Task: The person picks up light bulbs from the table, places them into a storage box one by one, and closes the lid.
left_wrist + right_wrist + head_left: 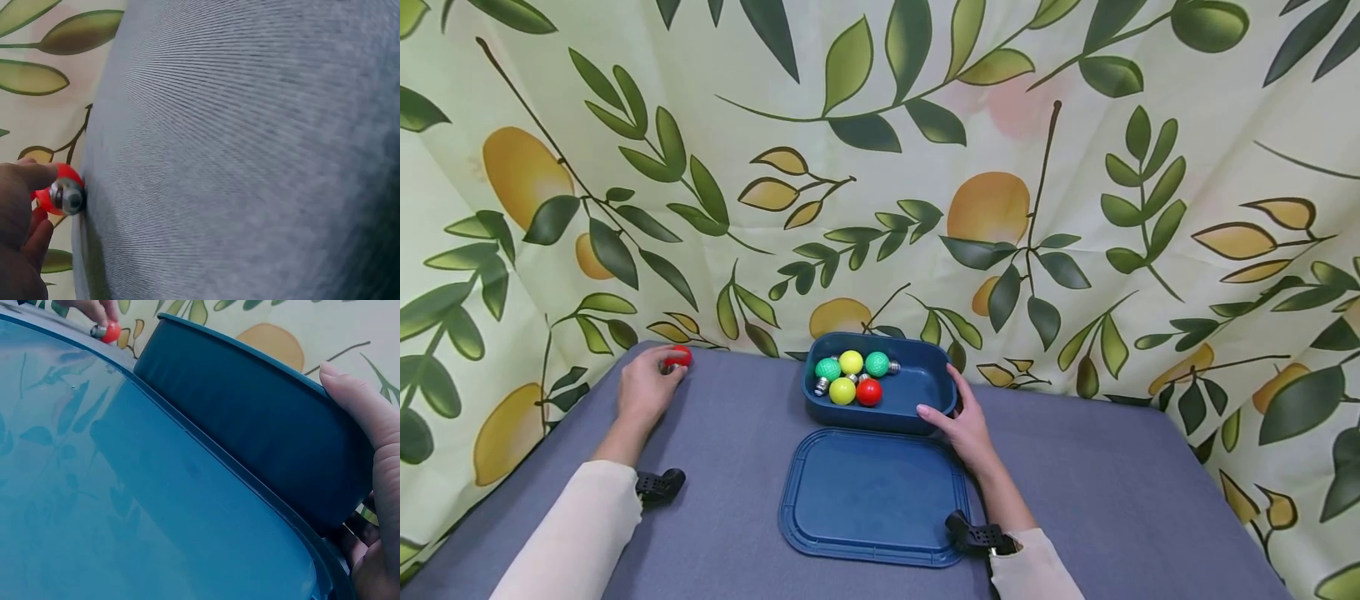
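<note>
At the far left of the table, my left hand [647, 390] pinches a small red light bulb [679, 356] between thumb and fingers. The left wrist view shows the silvery screw base of that bulb [61, 192] facing the camera, close to the cloth. My right hand [964, 423] grips the right end of a dark blue box [925, 375], its thumb at the front rim. Inside, toward the left side, lie several round bulbs: green bulbs [877, 363], yellow bulbs [842, 392] and one red bulb [869, 392].
A flat blue lid [876, 500] lies on the grey tablecloth [722, 500], right in front of the box. Behind the table hangs a leaf-and-fruit patterned curtain [880, 192], close to the box's back. Black wrist cameras [660, 486] sit on both wrists.
</note>
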Motion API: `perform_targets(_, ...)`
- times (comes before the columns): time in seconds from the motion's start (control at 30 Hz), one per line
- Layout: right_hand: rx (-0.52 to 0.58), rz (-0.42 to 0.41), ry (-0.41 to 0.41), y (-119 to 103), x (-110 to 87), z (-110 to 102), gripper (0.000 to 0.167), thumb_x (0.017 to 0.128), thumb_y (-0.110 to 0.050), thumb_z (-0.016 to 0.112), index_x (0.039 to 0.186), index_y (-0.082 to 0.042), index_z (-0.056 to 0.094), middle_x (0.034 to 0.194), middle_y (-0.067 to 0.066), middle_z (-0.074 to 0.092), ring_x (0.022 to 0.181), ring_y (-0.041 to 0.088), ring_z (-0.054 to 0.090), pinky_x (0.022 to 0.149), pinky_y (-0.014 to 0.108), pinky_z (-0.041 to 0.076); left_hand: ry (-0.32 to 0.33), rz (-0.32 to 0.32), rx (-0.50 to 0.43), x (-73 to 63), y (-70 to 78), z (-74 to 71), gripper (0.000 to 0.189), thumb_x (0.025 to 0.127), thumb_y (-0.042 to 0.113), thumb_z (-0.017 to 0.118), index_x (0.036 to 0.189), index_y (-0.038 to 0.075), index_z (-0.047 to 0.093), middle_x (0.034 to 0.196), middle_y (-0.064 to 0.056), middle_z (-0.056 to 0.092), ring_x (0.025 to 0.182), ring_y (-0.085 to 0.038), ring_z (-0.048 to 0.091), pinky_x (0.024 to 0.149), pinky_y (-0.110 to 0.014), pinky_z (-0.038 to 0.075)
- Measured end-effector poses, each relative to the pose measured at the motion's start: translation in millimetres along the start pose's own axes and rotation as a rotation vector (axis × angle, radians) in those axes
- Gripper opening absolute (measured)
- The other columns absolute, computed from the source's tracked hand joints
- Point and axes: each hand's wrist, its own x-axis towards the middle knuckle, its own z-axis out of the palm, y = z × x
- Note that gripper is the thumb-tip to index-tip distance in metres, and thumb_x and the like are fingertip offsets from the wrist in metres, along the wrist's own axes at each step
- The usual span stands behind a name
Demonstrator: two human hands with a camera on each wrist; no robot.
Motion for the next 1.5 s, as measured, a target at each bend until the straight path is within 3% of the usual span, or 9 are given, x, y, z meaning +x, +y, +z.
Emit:
perform_targets(0.3, -0.004, -0.009, -0.002, 0.9, 0.5, 0.3, 0.089, 0.086, -0.024, 0.079, 0.159, -0.028, 0.028, 0.166, 0.012, 0.027, 0.146, 0.037, 0.041, 0.116, 0.053, 0.039, 0.011, 0.013, -0.038, -7.4, 3.6, 6.1, 0.025, 0.087, 0.004, 0.07, 0.11, -0.005, 0.073, 0.128, -0.032, 0.062, 0.109, -0.046, 0.066, 0.094, -0.056, 0.05)
perform_targets(0.67, -0.001, -0.014, 0.002, 2.7, 1.2, -0.2, 0.088, 0.088, -0.023, 0.077, 0.16, -0.023, 0.027, 0.167, 0.014, 0.023, 0.148, 0.041, 0.038, 0.118, 0.056, 0.036, -0.01, 0.032, -0.111, -22.7, 23.9, 23.0, 0.025, 0.086, 0.001, 0.07, 0.109, -0.008, 0.073, 0.127, -0.028, 0.065, 0.105, -0.043, 0.069, 0.094, -0.054, 0.05)
perform_targets(0.77, -0.007, -0.014, -0.001, 2.3, 1.1, 0.1, 0.088, 0.088, -0.023, 0.078, 0.16, -0.023, 0.027, 0.167, 0.014, 0.023, 0.148, 0.041, 0.037, 0.118, 0.056, 0.037, -0.011, 0.038, -0.118, -27.3, 27.6, 27.0, 0.021, 0.087, 0.001, 0.07, 0.106, -0.005, 0.075, 0.124, -0.027, 0.067, 0.101, -0.041, 0.072, 0.091, -0.048, 0.051)
perform_targets(1.0, -0.01, -0.002, 0.0, 0.1, 0.6, -0.3, 0.088, 0.088, -0.024, 0.078, 0.16, -0.025, 0.027, 0.167, 0.013, 0.023, 0.147, 0.04, 0.039, 0.117, 0.055, 0.038, -0.005, 0.016, -0.181, -38.6, 36.0, 34.3, 0.016, 0.087, 0.001, 0.072, 0.102, -0.001, 0.077, 0.122, -0.023, 0.069, 0.099, -0.037, 0.074, 0.079, -0.007, 0.04)
perform_targets(1.1, -0.001, 0.0, -0.002, 0.3, 0.5, -0.3, 0.089, 0.087, -0.024, 0.078, 0.16, -0.027, 0.027, 0.167, 0.012, 0.023, 0.147, 0.039, 0.039, 0.118, 0.054, 0.038, 0.0, 0.005, -0.216, -44.4, 39.4, 38.4, 0.015, 0.086, 0.001, 0.073, 0.101, -0.002, 0.077, 0.122, -0.023, 0.068, 0.098, -0.036, 0.074, 0.072, 0.004, 0.036)
perform_targets(1.33, -0.02, -0.002, 0.004, 1.4, 2.1, 0.3, 0.088, 0.087, -0.025, 0.078, 0.16, -0.027, 0.028, 0.166, 0.015, 0.026, 0.147, 0.038, 0.041, 0.117, 0.053, 0.039, 0.024, -0.003, -0.211, -54.5, 43.4, 46.0, 0.015, 0.088, 0.008, 0.076, 0.1, -0.001, 0.078, 0.123, -0.019, 0.069, 0.096, -0.033, 0.074, 0.073, -0.001, 0.041)
perform_targets(1.5, -0.01, 0.011, -0.002, 1.0, 2.5, -0.2, 0.088, 0.088, -0.025, 0.078, 0.16, -0.03, 0.027, 0.166, 0.014, 0.025, 0.148, 0.037, 0.039, 0.117, 0.052, 0.038, 0.106, -0.034, -0.249, -51.3, 42.5, 49.2, 0.019, 0.09, 0.013, 0.074, 0.104, 0.001, 0.077, 0.118, -0.017, 0.071, 0.1, -0.031, 0.071, 0.074, 0.003, 0.037)
